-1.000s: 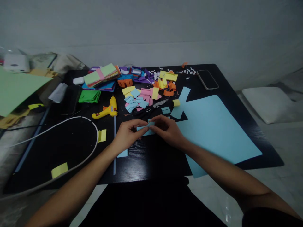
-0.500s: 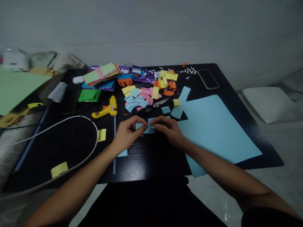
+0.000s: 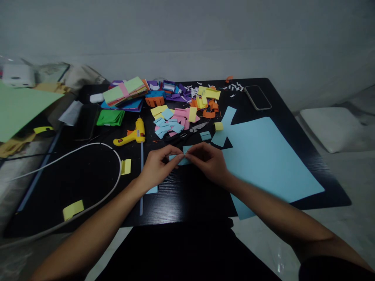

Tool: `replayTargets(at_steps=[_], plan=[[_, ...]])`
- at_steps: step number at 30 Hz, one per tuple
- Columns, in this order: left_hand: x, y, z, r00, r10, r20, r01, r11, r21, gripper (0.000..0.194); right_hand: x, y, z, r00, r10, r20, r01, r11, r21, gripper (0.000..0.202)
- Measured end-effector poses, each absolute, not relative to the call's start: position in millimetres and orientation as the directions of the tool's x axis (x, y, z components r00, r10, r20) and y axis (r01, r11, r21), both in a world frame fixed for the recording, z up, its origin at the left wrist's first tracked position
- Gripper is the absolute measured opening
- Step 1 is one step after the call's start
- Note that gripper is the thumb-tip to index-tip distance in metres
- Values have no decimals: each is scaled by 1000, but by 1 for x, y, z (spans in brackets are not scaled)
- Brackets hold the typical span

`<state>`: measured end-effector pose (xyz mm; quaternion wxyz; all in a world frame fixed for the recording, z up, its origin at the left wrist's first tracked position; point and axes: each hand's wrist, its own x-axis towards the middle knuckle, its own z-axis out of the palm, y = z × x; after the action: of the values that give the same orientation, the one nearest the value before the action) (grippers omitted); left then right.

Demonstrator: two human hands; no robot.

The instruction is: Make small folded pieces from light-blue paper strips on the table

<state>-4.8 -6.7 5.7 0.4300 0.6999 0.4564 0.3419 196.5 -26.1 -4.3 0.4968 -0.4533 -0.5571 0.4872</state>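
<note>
A small piece of light blue paper [image 3: 183,161] is pinched between the fingertips of both hands, just above the table. My left hand [image 3: 159,164] grips its left end with thumb and forefinger. From the other side my right hand [image 3: 208,160] pinches it, the two sets of fingertips nearly touching. Part of the paper is hidden behind the fingers. Another blue slip [image 3: 152,190] lies by my left wrist. Scissors [image 3: 199,127] with black handles rest just beyond the hands, beside several cut blue pieces [image 3: 168,128].
A large blue sheet [image 3: 263,160] covers the table's right side. Left of the hands are a yellow glue gun [image 3: 136,133], a glue stick [image 3: 142,168] and a looped white cable [image 3: 118,171]. Coloured paper stacks [image 3: 125,93] and a phone [image 3: 258,97] lie at the back.
My right fingertips have closed in on the blue paper, and the right hand's fingers are more bent. My left hand has barely shifted.
</note>
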Motion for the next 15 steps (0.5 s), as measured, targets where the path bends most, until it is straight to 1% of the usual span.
replayTargets(at_steps=[2, 5, 9, 12, 15], plan=[[-5, -7, 6, 346, 932, 111, 355, -240, 904, 18, 197, -25, -4, -112, 988, 105, 29, 109, -994, 21], [-5, -7, 7, 341, 930, 139, 369, -269, 890, 18, 200, -21, -3, -171, 982, 75, 85, 91, -992, 17], [-5, -7, 6, 346, 929, 132, 369, -264, 891, 19, 203, -18, -1, -184, 982, 54, 134, 79, -988, 20], [-5, -7, 5, 310, 946, 95, 321, -198, 926, 20, 203, -18, -1, -207, 978, 3, 54, 15, -998, 29], [-3, -6, 5, 266, 962, 56, 244, -124, 962, 20, 202, -19, -3, -270, 962, -49, -60, -67, -996, 31]])
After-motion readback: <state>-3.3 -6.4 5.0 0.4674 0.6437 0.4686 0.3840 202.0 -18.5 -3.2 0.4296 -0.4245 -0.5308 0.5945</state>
